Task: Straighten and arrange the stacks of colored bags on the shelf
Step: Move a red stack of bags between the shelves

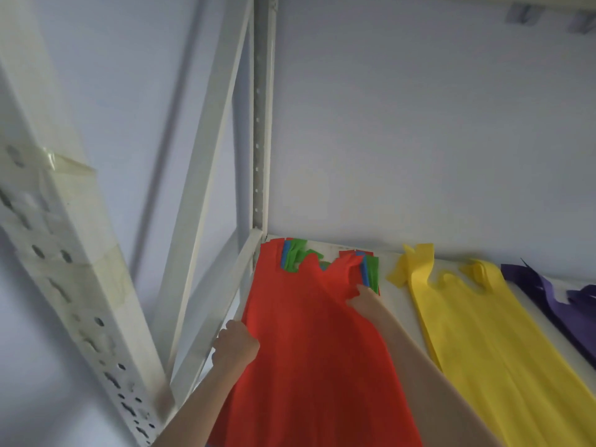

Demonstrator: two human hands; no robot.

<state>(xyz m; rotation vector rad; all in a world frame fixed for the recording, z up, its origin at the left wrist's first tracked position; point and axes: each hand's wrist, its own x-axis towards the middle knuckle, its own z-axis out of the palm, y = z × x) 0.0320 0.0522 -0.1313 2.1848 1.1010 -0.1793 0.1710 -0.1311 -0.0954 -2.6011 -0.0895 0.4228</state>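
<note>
Left hand (237, 345) grips the flat red fabric bag's (309, 350) left edge; right hand (362, 298) pinches near its handle. Best tug evenly, squaring it over the green and blue bags (295, 254) beneath.

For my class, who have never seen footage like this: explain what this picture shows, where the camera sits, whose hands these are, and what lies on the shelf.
There is one picture, taken by a camera worn on a person's head, looking forward and down. No machine is involved: both hands are the person's own. A white shelf holds flat cloth bags in piles. The red bag lies on top of green and blue bags, whose handles peek out at the far end. Beside it lie the yellow bags, then the purple bags. The left hand grips the red bag's left edge; the right hand touches it near a handle.
</note>
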